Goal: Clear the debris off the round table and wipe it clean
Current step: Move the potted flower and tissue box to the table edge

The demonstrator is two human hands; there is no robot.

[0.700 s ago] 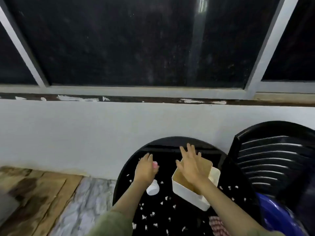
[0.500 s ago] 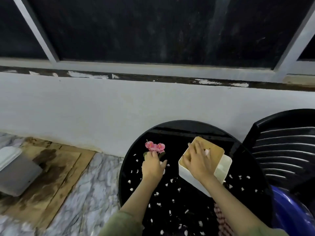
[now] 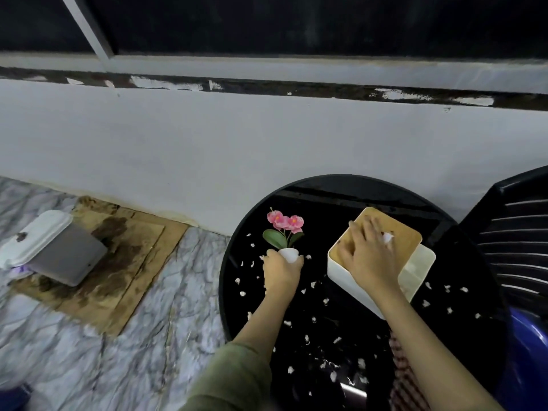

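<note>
Gripping the small white pot of pink artificial flowers (image 3: 288, 254), the left hand (image 3: 281, 272) stands it left of the white, wooden-lidded tissue box (image 3: 421, 264); right hand (image 3: 369, 258) fingers press flat on its lid. White paper scraps (image 3: 326, 300) litter the round black desk (image 3: 439, 229) around the box.

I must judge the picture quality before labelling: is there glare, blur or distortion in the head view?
Head view: dim, uneven light; the glossy black round table shows a pale glare band along its far edge. The wide-angle lens bends the window ledge. Slight motion blur softens the right hand on the tissue box; the left hand and flower pot are sharper.
</note>
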